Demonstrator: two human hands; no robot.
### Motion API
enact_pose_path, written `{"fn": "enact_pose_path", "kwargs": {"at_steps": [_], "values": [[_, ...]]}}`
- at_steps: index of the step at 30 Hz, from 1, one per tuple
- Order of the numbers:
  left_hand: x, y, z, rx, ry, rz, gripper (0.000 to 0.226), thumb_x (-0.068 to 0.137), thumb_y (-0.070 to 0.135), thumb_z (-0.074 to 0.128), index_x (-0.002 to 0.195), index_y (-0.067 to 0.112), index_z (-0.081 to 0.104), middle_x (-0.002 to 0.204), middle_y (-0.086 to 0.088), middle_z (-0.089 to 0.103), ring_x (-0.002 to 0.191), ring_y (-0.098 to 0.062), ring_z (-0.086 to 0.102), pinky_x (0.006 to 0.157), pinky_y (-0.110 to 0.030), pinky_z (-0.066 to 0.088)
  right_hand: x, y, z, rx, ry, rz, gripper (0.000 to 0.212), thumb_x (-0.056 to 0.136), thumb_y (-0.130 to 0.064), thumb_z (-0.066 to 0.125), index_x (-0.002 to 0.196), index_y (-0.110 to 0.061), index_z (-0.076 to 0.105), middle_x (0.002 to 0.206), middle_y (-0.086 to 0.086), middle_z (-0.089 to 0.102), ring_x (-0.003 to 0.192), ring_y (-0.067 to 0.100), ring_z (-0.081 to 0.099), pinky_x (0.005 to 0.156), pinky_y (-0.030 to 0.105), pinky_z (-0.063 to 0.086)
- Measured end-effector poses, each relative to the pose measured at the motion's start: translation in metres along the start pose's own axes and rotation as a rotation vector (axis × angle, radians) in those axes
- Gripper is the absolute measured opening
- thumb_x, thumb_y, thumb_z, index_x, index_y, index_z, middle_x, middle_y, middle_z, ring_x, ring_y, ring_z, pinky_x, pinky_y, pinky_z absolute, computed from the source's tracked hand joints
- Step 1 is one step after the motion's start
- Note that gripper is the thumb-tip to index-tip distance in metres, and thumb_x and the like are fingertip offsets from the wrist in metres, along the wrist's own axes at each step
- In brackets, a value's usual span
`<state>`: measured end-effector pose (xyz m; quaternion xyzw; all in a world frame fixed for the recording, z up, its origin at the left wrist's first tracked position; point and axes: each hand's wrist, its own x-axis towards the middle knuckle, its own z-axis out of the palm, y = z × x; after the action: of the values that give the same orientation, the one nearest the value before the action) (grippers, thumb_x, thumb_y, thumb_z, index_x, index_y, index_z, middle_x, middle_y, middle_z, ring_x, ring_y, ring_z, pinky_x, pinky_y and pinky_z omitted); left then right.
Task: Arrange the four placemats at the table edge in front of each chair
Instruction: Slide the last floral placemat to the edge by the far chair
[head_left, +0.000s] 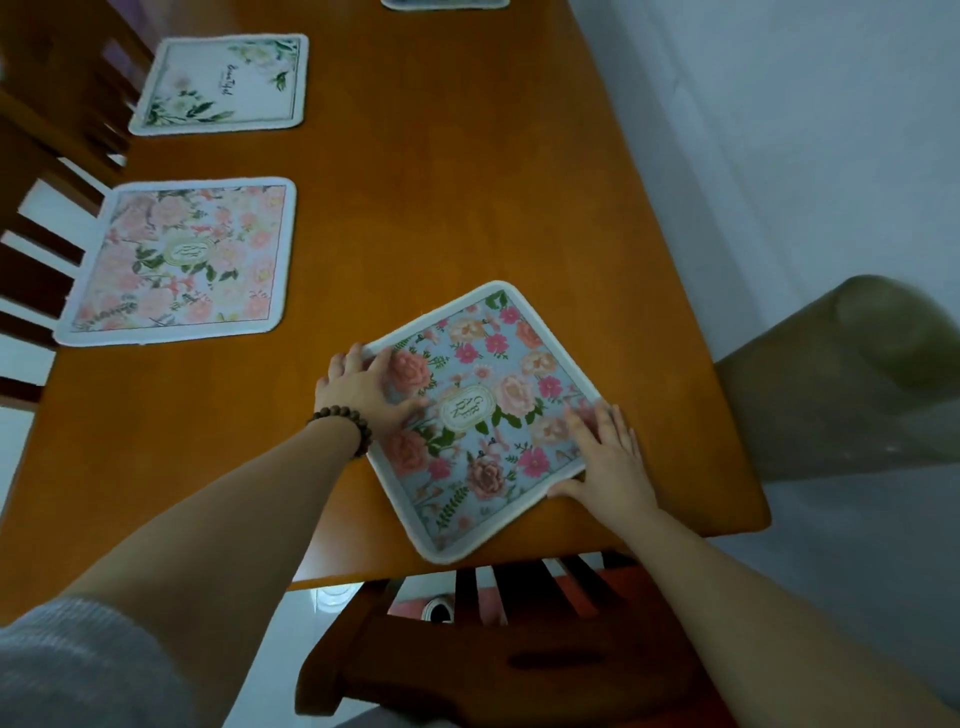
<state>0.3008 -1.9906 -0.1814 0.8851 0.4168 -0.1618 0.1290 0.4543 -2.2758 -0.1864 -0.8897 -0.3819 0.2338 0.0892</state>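
Hands flat on blue floral square fabric placemat (480, 421), skewed on orange wooden tabletop (415, 208).
Left hand (363, 389) and right hand (608, 467) press open-palmed, no grip closed, likely to square it to the edge before wooden chair (493, 665).

A beaded bracelet (347, 427) of dark wooden beads circles a wrist. A grey sleeve (72, 665) fills the lower left corner. At right, an olive-green padded seat (852, 374) stands just beside the far corner. Pale grey wall (779, 130) runs behind it. Below, white floor tiles (296, 618) show, with a white shoe (439, 609) on them.
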Motion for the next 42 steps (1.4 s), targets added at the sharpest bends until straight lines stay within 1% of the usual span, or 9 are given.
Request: {"fn": "enact_pose_path", "kwargs": {"at_steps": [8, 12, 15, 18, 21, 25, 30, 36, 42], "values": [[-0.070, -0.007, 0.026, -0.075, 0.034, -0.093, 0.088, 0.072, 0.081, 0.042, 0.145, 0.034, 0.026, 0.147, -0.007, 0.031, 0.128, -0.032, 0.030, 0.098, -0.046, 0.036, 0.026, 0.015, -0.025, 0.240, 0.080, 0.162, 0.072, 0.089, -0.021, 0.063, 0.148, -0.030, 0.023, 0.158, 0.009, 0.009, 0.143, 0.031, 0.014, 0.112, 0.052, 0.026], [-0.104, -0.001, 0.029, -0.177, 0.029, -0.030, 0.069, 0.084, 0.069, 0.042, 0.141, 0.029, 0.036, 0.131, -0.006, 0.049, 0.118, -0.025, 0.046, 0.087, -0.041, 0.048, 0.044, 0.003, -0.034, 0.259, 0.137, 0.119, 0.068, 0.089, -0.017, 0.064, 0.147, -0.020, 0.027, 0.153, 0.009, 0.028, 0.134, 0.031, 0.032, 0.106, 0.046, 0.036], [-0.119, 0.004, 0.031, -0.163, 0.035, -0.021, 0.065, 0.087, 0.066, 0.041, 0.138, 0.026, 0.039, 0.124, -0.005, 0.057, 0.106, -0.023, 0.057, 0.078, -0.038, 0.054, 0.043, -0.001, -0.033, 0.299, 0.125, 0.116, 0.077, 0.087, -0.032, 0.066, 0.148, -0.025, 0.021, 0.157, 0.010, 0.015, 0.141, 0.032, 0.020, 0.110, 0.051, 0.030], [-0.120, 0.009, 0.031, -0.183, 0.045, -0.048, 0.079, 0.082, 0.069, 0.045, 0.145, 0.025, 0.027, 0.138, -0.009, 0.045, 0.122, -0.028, 0.044, 0.093, -0.044, 0.047, 0.030, 0.009, -0.027, 0.276, 0.109, 0.125, 0.096, 0.076, -0.055, 0.068, 0.149, -0.033, 0.009, 0.158, 0.012, -0.001, 0.144, 0.031, -0.001, 0.113, 0.051, 0.016], [-0.112, 0.018, 0.034, -0.173, -0.065, -0.077, 0.110, 0.066, 0.085, 0.047, 0.149, 0.034, -0.003, 0.158, -0.009, 0.008, 0.142, -0.033, 0.014, 0.108, -0.052, 0.026, 0.014, 0.026, -0.021, 0.233, 0.030, 0.179, 0.114, 0.065, -0.067, 0.069, 0.148, -0.036, -0.002, 0.157, 0.017, -0.006, 0.144, 0.033, -0.009, 0.114, 0.051, 0.007], [-0.106, 0.028, 0.043, -0.121, -0.203, -0.072, 0.134, 0.046, 0.092, 0.053, 0.143, 0.040, -0.022, 0.157, -0.012, -0.017, 0.143, -0.035, -0.013, 0.113, -0.058, 0.006, 0.000, 0.032, -0.009, 0.117, -0.070, 0.152, 0.124, 0.056, -0.081, 0.060, 0.148, -0.034, -0.009, 0.158, 0.013, -0.008, 0.144, 0.031, -0.010, 0.115, 0.051, 0.002], [-0.116, 0.044, 0.049, -0.124, -0.238, -0.054, 0.140, 0.039, 0.090, 0.060, 0.142, 0.043, -0.023, 0.156, -0.012, -0.021, 0.141, -0.034, -0.020, 0.112, -0.060, -0.002, -0.002, 0.023, -0.001, 0.157, -0.056, 0.068, 0.114, 0.062, -0.075, 0.063, 0.148, -0.037, -0.002, 0.158, 0.010, -0.010, 0.145, 0.023, -0.010, 0.113, 0.050, -0.006], [-0.137, 0.050, 0.052, -0.178, -0.222, -0.062, 0.135, 0.047, 0.081, 0.069, 0.142, 0.045, -0.020, 0.156, -0.016, -0.015, 0.143, -0.031, -0.014, 0.115, -0.055, 0.006, 0.002, 0.019, -0.009, 0.142, -0.071, 0.061, 0.113, 0.061, -0.077, 0.057, 0.149, -0.036, 0.000, 0.158, 0.010, -0.011, 0.145, 0.023, -0.011, 0.113, 0.050, -0.007], [-0.150, 0.050, 0.052, -0.048, -0.234, -0.078, 0.137, 0.056, 0.069, 0.075, 0.142, 0.038, -0.028, 0.154, -0.020, -0.019, 0.142, -0.035, -0.017, 0.113, -0.058, 0.009, -0.019, 0.015, -0.008, 0.053, -0.149, 0.133, 0.134, 0.051, -0.075, 0.070, 0.144, -0.039, -0.019, 0.156, 0.018, -0.016, 0.143, 0.035, -0.013, 0.114, 0.051, 0.003]]}}
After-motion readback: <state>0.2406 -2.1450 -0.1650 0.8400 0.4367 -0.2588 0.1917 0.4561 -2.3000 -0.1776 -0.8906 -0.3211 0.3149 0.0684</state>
